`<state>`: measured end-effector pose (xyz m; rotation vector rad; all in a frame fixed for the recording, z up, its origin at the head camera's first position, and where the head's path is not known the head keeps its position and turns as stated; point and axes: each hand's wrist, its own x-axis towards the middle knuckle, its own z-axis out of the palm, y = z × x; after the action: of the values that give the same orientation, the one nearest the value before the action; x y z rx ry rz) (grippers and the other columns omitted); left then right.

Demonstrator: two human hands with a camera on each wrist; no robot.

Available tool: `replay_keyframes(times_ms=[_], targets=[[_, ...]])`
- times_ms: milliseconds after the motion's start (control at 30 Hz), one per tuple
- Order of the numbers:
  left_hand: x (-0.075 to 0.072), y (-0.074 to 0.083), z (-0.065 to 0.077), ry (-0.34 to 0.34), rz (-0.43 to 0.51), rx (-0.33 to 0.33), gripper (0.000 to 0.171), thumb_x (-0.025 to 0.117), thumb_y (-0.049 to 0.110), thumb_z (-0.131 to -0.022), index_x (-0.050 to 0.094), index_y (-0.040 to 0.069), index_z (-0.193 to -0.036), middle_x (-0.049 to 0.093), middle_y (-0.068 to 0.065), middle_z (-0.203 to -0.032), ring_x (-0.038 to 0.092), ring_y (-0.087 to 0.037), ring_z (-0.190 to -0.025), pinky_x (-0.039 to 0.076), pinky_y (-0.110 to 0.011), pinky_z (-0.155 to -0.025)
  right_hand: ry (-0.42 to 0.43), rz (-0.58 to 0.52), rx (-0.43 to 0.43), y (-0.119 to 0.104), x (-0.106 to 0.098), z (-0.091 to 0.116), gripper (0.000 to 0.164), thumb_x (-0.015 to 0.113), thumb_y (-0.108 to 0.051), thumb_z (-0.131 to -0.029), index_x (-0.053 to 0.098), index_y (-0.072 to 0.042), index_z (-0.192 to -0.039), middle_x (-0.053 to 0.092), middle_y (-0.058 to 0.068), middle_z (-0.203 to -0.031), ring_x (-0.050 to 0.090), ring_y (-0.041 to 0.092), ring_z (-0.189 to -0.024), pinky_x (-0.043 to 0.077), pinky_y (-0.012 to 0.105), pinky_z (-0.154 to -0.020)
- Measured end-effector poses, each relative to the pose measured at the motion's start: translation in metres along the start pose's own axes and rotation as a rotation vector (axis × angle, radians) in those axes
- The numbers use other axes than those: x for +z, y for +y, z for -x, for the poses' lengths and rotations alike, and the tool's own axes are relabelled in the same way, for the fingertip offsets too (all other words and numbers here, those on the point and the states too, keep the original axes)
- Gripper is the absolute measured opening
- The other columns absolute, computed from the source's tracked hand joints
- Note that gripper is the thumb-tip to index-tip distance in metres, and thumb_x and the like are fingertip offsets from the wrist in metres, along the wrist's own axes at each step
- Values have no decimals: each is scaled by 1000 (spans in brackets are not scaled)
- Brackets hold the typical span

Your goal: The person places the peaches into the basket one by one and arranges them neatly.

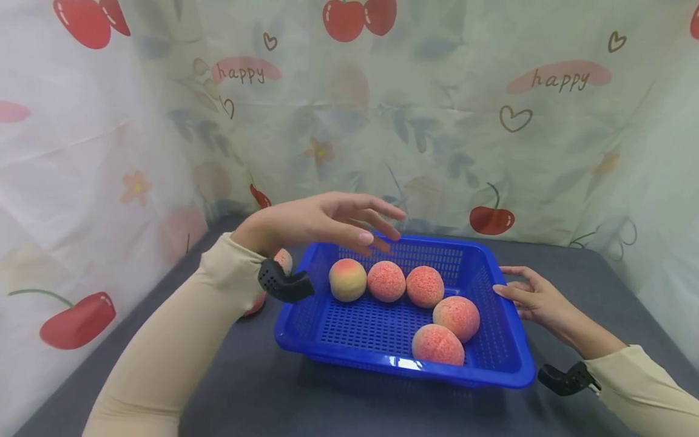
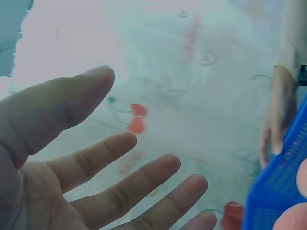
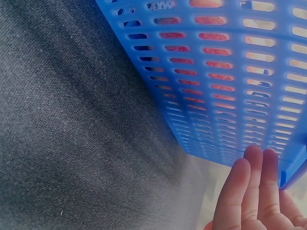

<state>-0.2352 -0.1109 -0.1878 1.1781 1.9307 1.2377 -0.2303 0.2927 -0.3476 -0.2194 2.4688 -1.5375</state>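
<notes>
A blue plastic basket [image 1: 360, 358] with slotted walls holds several peaches [image 1: 386, 281], one of them more yellow [image 1: 347, 280] than the rest. At its right rim is my right hand [image 1: 537, 300], thumb over the edge and fingers outside. The right wrist view shows those fingers [image 3: 252, 191] against the slotted outer wall [image 3: 192, 96]. My left hand [image 1: 338, 221] is above the basket's back left part, palm down, fingers spread and holding nothing. In the left wrist view its fingers [image 2: 120, 196] and thumb are apart from the basket [image 2: 268, 191].
Partly hidden behind my left wrist, another peach [image 1: 283, 261] lies left of the basket, with a reddish thing [image 1: 255, 305] nearer. A dark grey cloth [image 1: 246, 388] covers the table. Printed curtains [image 1: 426, 121] enclose the back and sides.
</notes>
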Motion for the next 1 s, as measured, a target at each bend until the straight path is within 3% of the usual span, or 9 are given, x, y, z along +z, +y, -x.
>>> replay_keyframes(times_ms=[333,600,833,1000], targets=[[-11,-4,60,242,81,38,45,47,5,-100,42,14,-144,52,-14,-139,51,-35,-129,45,-42,-105,3,0,1,0,0,1,71,53,-31,-100,13,3,-148,63,18,-120,68,12,-91,59,36,-77],[-20,-40,106,402,134,40,41,44,6,-101,44,11,-142,55,-14,-134,57,-29,-123,48,-39,-102,4,-2,9,-1,2,0,73,54,-31,-100,12,4,-148,62,18,-120,69,13,-93,59,37,-78],[-23,-77,136,644,130,-95,39,55,12,-99,48,12,-137,60,-5,-126,63,-21,-115,52,-29,-96,2,-6,6,0,1,0,72,54,-30,-100,12,4,-148,62,17,-119,68,12,-92,59,37,-78],[-21,-107,152,747,93,-192,39,60,13,-97,47,11,-134,60,3,-123,63,-9,-110,53,-25,-92,6,-10,10,0,1,0,73,54,-31,-100,12,3,-148,62,17,-120,68,12,-93,59,37,-78]])
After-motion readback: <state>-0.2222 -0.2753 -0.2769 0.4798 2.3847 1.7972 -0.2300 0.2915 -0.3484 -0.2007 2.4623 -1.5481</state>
